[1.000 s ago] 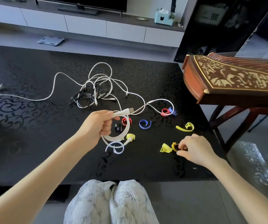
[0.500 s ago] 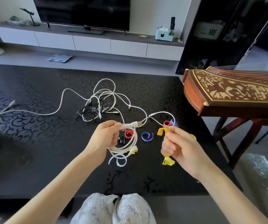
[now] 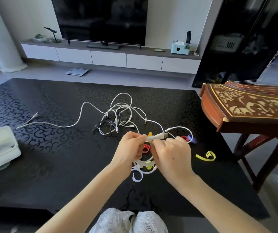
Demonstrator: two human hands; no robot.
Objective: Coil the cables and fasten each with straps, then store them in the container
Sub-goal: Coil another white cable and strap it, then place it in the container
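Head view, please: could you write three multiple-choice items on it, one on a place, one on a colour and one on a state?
1. Where does the white container stand?
A. at the left edge of the table
B. under the zither
C. on the TV cabinet

2. What colour is the strap lying alone, farthest right on the table?
A. green
B. yellow
C. black

3. How is the white cable held in the left hand?
A. stretched out straight
B. plugged into the TV
C. gathered in loops

Answers:
1 A: it sits on the dark top at the picture's left edge.
2 B: it curls bright yellow against the dark top.
3 C: its loops hang together below the hand.
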